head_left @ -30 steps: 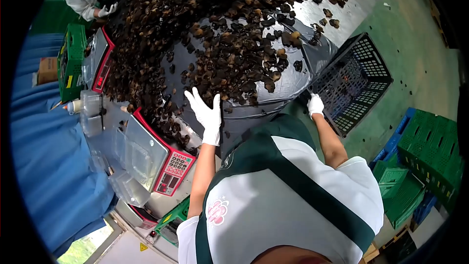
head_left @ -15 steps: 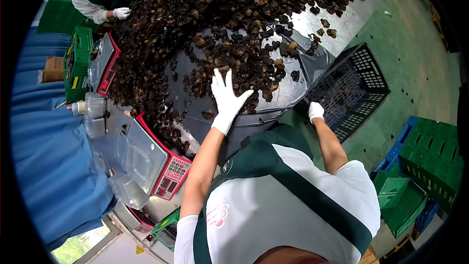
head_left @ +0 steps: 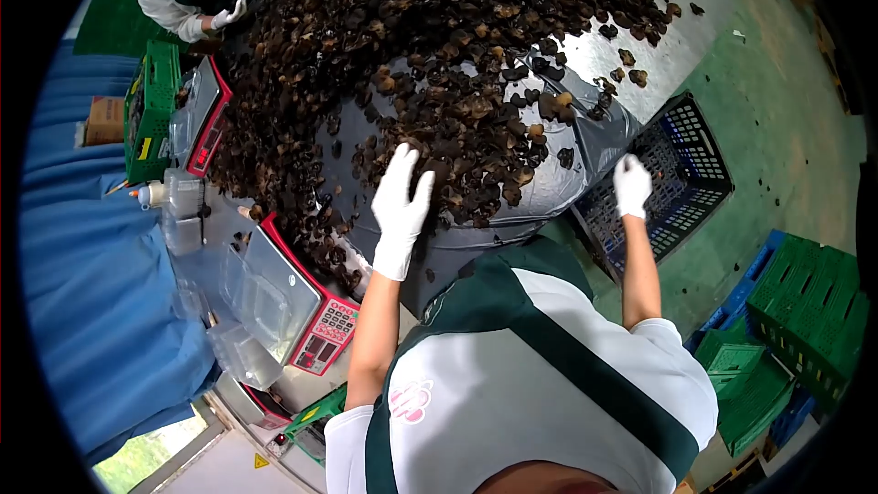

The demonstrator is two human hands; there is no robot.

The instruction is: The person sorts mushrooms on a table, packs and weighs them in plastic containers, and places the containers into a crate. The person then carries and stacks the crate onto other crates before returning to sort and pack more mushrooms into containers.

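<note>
A big heap of dark brown, wrinkled pieces that look like wood ear mushrooms [head_left: 466, 142] covers the metal table and a grey plastic sheet [head_left: 560, 154]. My left hand [head_left: 401, 210], in a white glove, touches the near-left edge of the heap, fingers stretched out and thumb apart. Above the near rim of a black perforated crate [head_left: 702, 172] is my white-gloved right hand [head_left: 632, 187]; its fingers look loosely extended, with nothing visible in them. The crate is tilted beside the table's right edge, and a few small bits lie inside it.
Red-edged scales [head_left: 315, 329] and clear plastic boxes [head_left: 242, 357] stand on the left. Across the table is a co-worker's gloved hand [head_left: 227, 15]. A green crate [head_left: 151, 114] sits at the far left; green crates [head_left: 805, 311] are stacked at right. Scattered pieces lie on the floor.
My right hand has let go of the crate's rim and moved up and right over it. My left hand has shifted left, its fingers closer together. The co-worker's hands have lifted.
</note>
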